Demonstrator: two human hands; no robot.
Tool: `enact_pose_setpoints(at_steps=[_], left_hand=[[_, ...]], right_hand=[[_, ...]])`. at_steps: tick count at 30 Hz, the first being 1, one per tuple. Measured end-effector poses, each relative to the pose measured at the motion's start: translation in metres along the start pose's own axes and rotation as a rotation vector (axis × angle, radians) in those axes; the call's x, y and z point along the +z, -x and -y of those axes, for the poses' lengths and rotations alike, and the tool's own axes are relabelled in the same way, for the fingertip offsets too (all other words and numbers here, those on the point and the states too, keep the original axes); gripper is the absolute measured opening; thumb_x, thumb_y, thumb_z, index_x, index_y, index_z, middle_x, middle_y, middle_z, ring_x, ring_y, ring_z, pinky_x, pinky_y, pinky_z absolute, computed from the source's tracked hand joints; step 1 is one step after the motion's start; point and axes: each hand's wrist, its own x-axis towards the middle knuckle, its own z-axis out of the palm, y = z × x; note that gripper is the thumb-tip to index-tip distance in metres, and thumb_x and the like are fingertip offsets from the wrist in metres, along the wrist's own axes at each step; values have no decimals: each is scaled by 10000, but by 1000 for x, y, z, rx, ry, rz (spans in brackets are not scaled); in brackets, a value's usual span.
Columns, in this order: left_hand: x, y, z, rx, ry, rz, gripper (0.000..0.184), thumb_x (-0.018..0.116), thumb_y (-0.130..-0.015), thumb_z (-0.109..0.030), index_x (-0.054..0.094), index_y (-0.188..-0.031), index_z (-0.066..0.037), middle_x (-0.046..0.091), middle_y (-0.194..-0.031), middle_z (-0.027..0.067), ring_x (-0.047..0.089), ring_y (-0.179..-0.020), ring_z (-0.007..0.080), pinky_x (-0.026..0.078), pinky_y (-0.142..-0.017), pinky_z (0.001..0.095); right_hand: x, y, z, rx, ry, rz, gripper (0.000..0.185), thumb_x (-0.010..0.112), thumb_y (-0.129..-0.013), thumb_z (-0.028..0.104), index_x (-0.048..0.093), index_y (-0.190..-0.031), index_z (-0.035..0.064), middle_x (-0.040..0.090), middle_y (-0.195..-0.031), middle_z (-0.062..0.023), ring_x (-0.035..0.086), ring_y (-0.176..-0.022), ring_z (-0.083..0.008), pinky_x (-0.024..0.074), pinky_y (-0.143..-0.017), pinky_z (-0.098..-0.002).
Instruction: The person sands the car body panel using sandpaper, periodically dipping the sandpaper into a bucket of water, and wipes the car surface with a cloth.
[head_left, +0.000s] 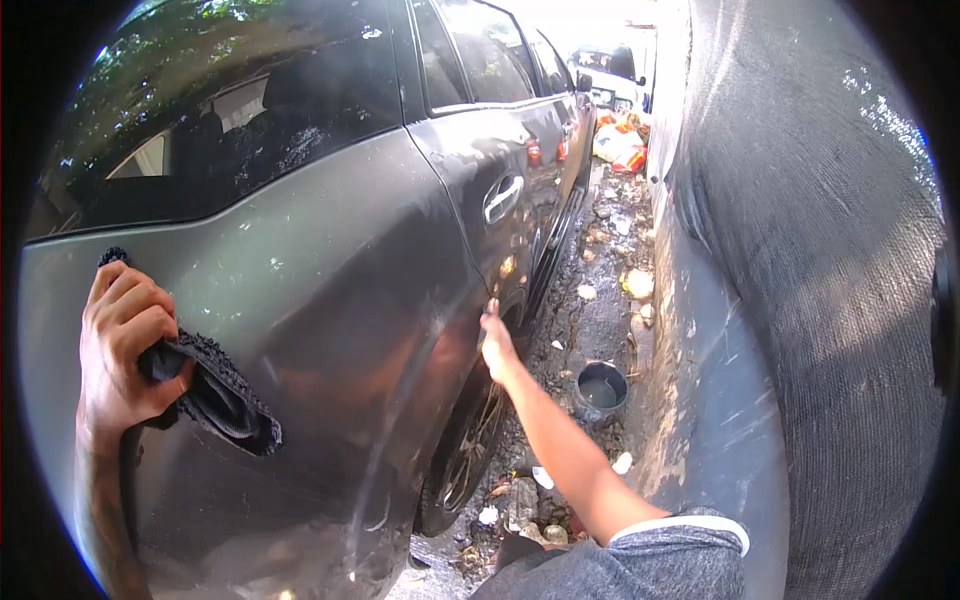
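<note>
My left hand (130, 345) is closed around a black microfiber cloth (235, 400) with a shaggy side, held against the grey car's rear side panel (300, 330). A bit of the cloth sticks out above my knuckles, and the rest hangs down to the right. Farther forward, my right hand (496, 343) touches the car by the wheel arch, above the rear wheel (465, 450). Its thumb points up and the hand looks stretched out, though part of the fingers is hidden. The door handle (502, 198) is above that hand.
A dark bucket (601, 388) with greyish water stands on the wet, stony ground between car and wall. Dark mesh netting (840, 300) hangs close on the right. Red and white bags (622, 145) lie farther along the narrow passage, before another vehicle (610, 80).
</note>
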Motion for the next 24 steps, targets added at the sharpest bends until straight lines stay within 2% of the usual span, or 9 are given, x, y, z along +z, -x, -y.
enact_pose_setpoints(at_steps=[1,5,9,14,16,18,20,22,24], left_hand=[[3,2,1,-12,-12,-11,328,658,-402,-169,479,-666,-91,541,-736,57,523,-722,267,396,-797,424],[2,2,3,8,15,-25,350,669,-379,-178,480,-660,-91,550,-737,52,535,-730,259,395,-805,422],[-1,1,-4,-24,31,-16,348,677,-387,-164,477,-662,-92,549,-732,51,546,-735,258,398,-810,422],[0,-5,-7,-82,-10,-102,318,706,-441,-63,506,-688,-83,575,-796,58,579,-803,279,422,-826,419],[-3,-8,-12,-89,-20,-53,328,713,-460,-49,527,-728,-73,625,-891,70,609,-889,282,430,-880,426],[0,-15,-21,-136,-38,-198,301,712,-524,-40,612,-806,-68,666,-997,74,627,-984,271,426,-953,447],[-1,-13,-19,-32,-146,-131,293,701,-560,-43,650,-846,-79,676,-1021,71,630,-1008,267,415,-977,470],[-3,-10,-13,75,-258,-88,293,690,-596,-46,688,-885,-90,686,-1045,69,633,-1032,263,405,-1001,493],[-6,1,-5,70,-108,179,305,653,-664,-80,718,-957,-134,681,-1047,91,631,-1035,282,390,-1001,543]], right_hand=[[25,25,65,164,177,-49,712,377,-980,209,12,-1544,-26,-52,-1650,-91,-62,-1517,-166,-14,-1216,-315],[22,53,26,122,234,103,751,415,-952,183,3,-1548,-13,-87,-1649,-79,-102,-1512,-159,-40,-1214,-340],[15,21,51,113,203,32,807,450,-1013,377,-27,-1548,7,-103,-1643,-73,-114,-1505,-158,-43,-1210,-336],[51,100,40,-57,463,224,648,353,-1043,194,11,-1538,-48,-56,-1650,-111,-86,-1512,-180,-7,-1216,-314],[47,82,31,-31,395,147,620,296,-1063,245,28,-1534,-56,-78,-1629,-200,-103,-1509,-239,-35,-1218,-333],[34,49,-2,-57,493,82,650,302,-1060,296,30,-1536,-53,-72,-1629,-202,-96,-1511,-254,-25,-1219,-334],[25,12,-19,-155,717,-41,717,314,-1055,398,33,-1539,-49,-62,-1630,-207,-81,-1515,-285,-5,-1222,-337],[61,82,10,-107,481,62,738,301,-1051,421,-34,-1548,-10,-101,-1634,-177,-110,-1512,-288,-1,-1222,-431],[86,165,25,-93,717,189,736,274,-1051,415,-103,-1546,22,-154,-1631,-153,-115,-1511,-297,3,-1201,-545]])
